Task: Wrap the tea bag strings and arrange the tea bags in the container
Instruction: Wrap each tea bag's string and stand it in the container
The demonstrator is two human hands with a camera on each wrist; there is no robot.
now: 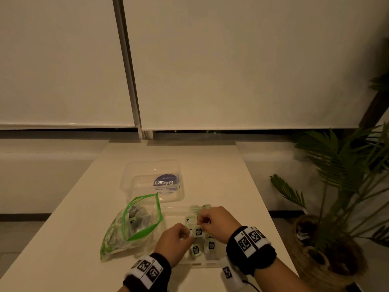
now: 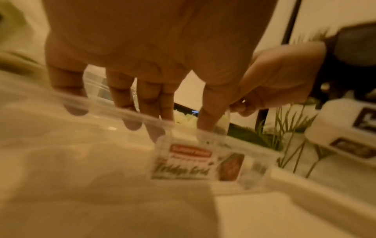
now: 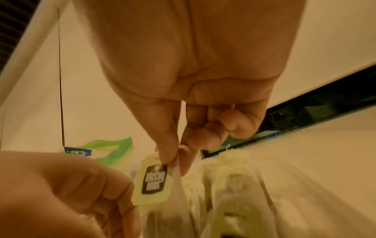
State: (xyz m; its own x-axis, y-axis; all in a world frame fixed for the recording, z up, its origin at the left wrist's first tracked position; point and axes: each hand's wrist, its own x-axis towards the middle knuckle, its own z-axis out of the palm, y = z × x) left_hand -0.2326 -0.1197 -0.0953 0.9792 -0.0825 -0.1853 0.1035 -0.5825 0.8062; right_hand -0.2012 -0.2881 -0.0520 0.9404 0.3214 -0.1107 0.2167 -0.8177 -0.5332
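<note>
Over a clear plastic container [image 1: 200,264] at the table's near edge, both hands hold one tea bag [image 1: 198,231]. My right hand [image 1: 203,223] pinches its top and pale green tag [image 3: 153,183] between thumb and forefinger [image 3: 168,145]. My left hand [image 1: 185,234] pinches the bag's left edge with thumb and forefinger; its other fingers hang down inside the container's rim [image 2: 114,109]. Several more tagged tea bags [image 1: 195,249] lie in the container, with a row standing at its far end [image 1: 197,208]. The string is too thin to make out.
A green-sealed zip bag [image 1: 134,224] holding more tea bags lies open to the left. Behind it sits a second clear box [image 1: 151,182] with a blue round label. A potted palm [image 1: 341,175] in a woven basket [image 1: 328,260] stands right of the table.
</note>
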